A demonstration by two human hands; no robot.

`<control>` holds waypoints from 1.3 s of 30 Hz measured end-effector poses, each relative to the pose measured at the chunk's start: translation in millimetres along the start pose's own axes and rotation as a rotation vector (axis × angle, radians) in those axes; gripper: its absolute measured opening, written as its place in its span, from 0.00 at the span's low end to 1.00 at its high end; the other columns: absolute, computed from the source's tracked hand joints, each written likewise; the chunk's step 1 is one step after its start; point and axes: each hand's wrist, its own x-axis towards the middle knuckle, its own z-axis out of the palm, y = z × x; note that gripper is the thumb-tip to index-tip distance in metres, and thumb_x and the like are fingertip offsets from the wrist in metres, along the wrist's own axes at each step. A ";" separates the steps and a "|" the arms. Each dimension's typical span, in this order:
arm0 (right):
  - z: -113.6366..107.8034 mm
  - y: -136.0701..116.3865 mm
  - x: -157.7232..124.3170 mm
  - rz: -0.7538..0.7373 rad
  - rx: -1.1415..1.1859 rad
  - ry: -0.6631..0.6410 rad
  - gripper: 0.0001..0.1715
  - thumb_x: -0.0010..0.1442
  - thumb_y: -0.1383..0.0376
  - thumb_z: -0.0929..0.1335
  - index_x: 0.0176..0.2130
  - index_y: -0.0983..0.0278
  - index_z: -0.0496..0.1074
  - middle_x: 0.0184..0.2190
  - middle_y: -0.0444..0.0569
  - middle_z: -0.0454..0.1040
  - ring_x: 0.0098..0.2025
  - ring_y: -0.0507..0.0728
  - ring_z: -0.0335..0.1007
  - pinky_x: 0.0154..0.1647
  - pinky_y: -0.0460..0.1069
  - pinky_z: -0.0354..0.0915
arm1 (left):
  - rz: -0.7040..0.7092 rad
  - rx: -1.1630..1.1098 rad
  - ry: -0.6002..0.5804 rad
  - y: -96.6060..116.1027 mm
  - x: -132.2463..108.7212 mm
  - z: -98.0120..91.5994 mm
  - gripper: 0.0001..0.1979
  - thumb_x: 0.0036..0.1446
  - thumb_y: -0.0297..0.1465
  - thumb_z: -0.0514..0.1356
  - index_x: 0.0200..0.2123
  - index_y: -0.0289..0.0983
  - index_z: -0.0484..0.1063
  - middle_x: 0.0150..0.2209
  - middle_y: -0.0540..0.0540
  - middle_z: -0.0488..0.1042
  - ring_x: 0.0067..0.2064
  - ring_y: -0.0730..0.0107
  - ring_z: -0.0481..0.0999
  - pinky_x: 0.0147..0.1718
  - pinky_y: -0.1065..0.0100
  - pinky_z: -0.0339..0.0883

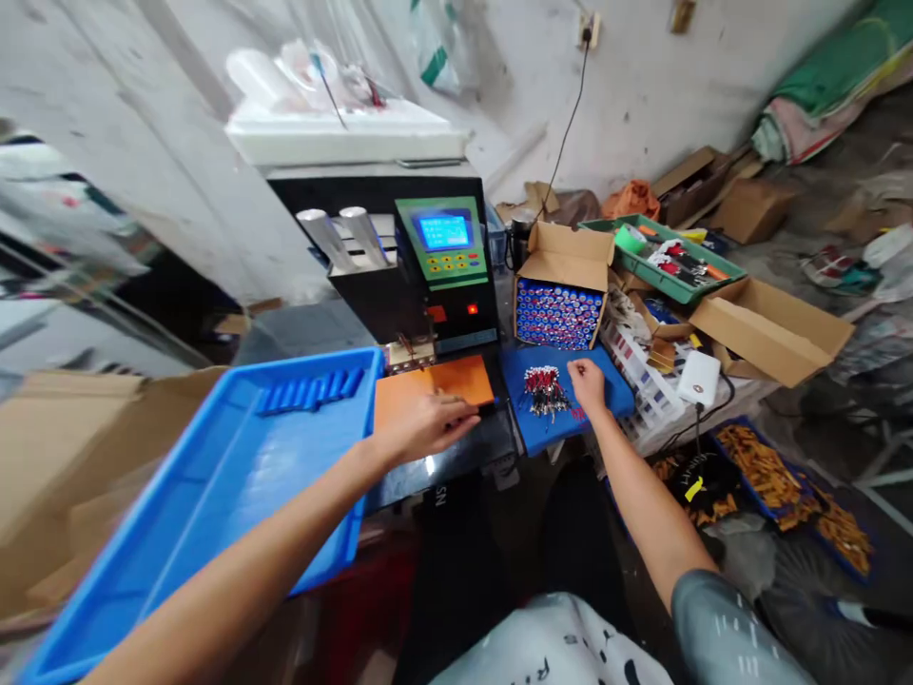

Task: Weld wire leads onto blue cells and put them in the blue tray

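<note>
My left hand (434,425) hovers at the front of an orange plate (467,377), its fingers loosely stretched to the right and nothing visible in them. Behind that plate stands a black spot-welding machine (446,328) with a lit blue screen (443,231). My right hand (587,383) is closed, fingertips pinched together, over a blue mat (538,438); whatever it may hold is too small to make out. Just left of it lies a bunch of red and black wire leads (544,392) with white ends. Several blue-wrapped battery cells (312,392) lie in a blue tray (246,518) at the left.
An open cardboard box (571,249) packed with upright battery cells stands behind the mat. Further right are a green tray (674,269) of assorted parts, a white basket (642,381), and a white power bank (699,378) with a cable. White foam (349,135) tops the machine.
</note>
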 end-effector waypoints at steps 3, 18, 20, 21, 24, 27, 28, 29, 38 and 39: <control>-3.4 -18.3 -0.2 -0.010 -0.127 -0.071 0.18 0.63 0.59 0.65 0.40 0.72 0.75 0.38 0.47 0.73 0.39 0.44 0.66 0.41 0.36 0.55 | 0.029 -0.047 0.123 -12.2 -22.5 6.5 0.17 0.71 0.39 0.50 0.40 0.38 0.76 0.32 0.44 0.75 0.32 0.61 0.76 0.32 0.64 0.67; 41.4 -98.9 -9.7 0.033 -0.944 -0.359 0.19 0.64 0.62 0.63 0.48 0.67 0.76 0.46 0.57 0.71 0.52 0.56 0.69 0.53 0.44 0.63 | -0.104 -0.094 0.236 -30.8 -27.0 30.3 0.19 0.69 0.40 0.48 0.38 0.38 0.75 0.32 0.45 0.74 0.33 0.59 0.75 0.32 0.63 0.63; 45.4 -101.2 -11.8 0.085 -0.992 -0.381 0.21 0.63 0.60 0.64 0.51 0.68 0.75 0.48 0.59 0.70 0.53 0.59 0.69 0.54 0.46 0.64 | -0.102 -0.115 0.232 -32.4 -26.8 31.5 0.18 0.70 0.40 0.49 0.38 0.38 0.75 0.33 0.44 0.74 0.34 0.58 0.75 0.33 0.63 0.63; 46.8 -101.3 -12.2 0.103 -1.007 -0.381 0.22 0.63 0.60 0.65 0.53 0.67 0.74 0.49 0.60 0.69 0.54 0.59 0.69 0.55 0.47 0.64 | -0.103 -0.126 0.231 -33.1 -26.6 32.2 0.18 0.69 0.39 0.49 0.38 0.38 0.75 0.33 0.44 0.74 0.35 0.58 0.75 0.33 0.63 0.64; 48.4 -99.2 -11.2 0.137 -1.030 -0.356 0.23 0.64 0.59 0.64 0.54 0.66 0.73 0.51 0.59 0.69 0.53 0.59 0.69 0.54 0.48 0.65 | -0.110 -0.126 0.231 -34.9 -25.4 34.1 0.17 0.69 0.39 0.50 0.38 0.38 0.75 0.34 0.44 0.75 0.36 0.57 0.75 0.33 0.63 0.63; 45.0 -94.9 -8.7 0.144 -0.976 -0.344 0.21 0.63 0.59 0.65 0.50 0.68 0.75 0.47 0.57 0.71 0.47 0.54 0.71 0.49 0.42 0.63 | -0.118 -0.104 0.229 -34.5 -23.9 34.2 0.16 0.69 0.38 0.51 0.37 0.38 0.75 0.32 0.44 0.74 0.35 0.57 0.75 0.33 0.63 0.62; 43.3 -93.0 -7.6 0.130 -0.933 -0.343 0.20 0.63 0.58 0.66 0.48 0.69 0.76 0.44 0.56 0.72 0.43 0.51 0.70 0.45 0.39 0.61 | -0.123 -0.100 0.226 -33.8 -23.6 33.7 0.15 0.69 0.37 0.51 0.37 0.38 0.75 0.32 0.44 0.74 0.34 0.58 0.74 0.33 0.64 0.62; 41.4 -90.9 -6.4 0.104 -0.871 -0.340 0.19 0.62 0.58 0.66 0.44 0.72 0.76 0.39 0.55 0.72 0.38 0.48 0.69 0.41 0.37 0.58 | -0.130 -0.096 0.220 -32.8 -23.3 33.0 0.14 0.69 0.36 0.52 0.37 0.38 0.74 0.32 0.45 0.74 0.34 0.58 0.74 0.33 0.64 0.62; 12.7 -73.0 1.3 -0.041 -0.515 -0.298 0.27 0.66 0.58 0.60 0.26 0.77 0.67 0.21 0.46 0.63 0.23 0.41 0.48 0.29 0.37 0.42 | -0.165 -0.108 0.173 -32.1 -20.4 30.5 0.07 0.69 0.29 0.56 0.38 0.37 0.75 0.35 0.46 0.75 0.39 0.58 0.76 0.38 0.65 0.64; 12.1 -74.2 0.3 -0.065 -0.483 -0.286 0.26 0.67 0.58 0.60 0.27 0.77 0.68 0.22 0.47 0.64 0.24 0.42 0.51 0.29 0.37 0.45 | -0.173 -0.096 0.171 -31.2 -19.4 29.0 0.07 0.69 0.28 0.57 0.38 0.37 0.75 0.36 0.46 0.75 0.39 0.58 0.76 0.38 0.65 0.64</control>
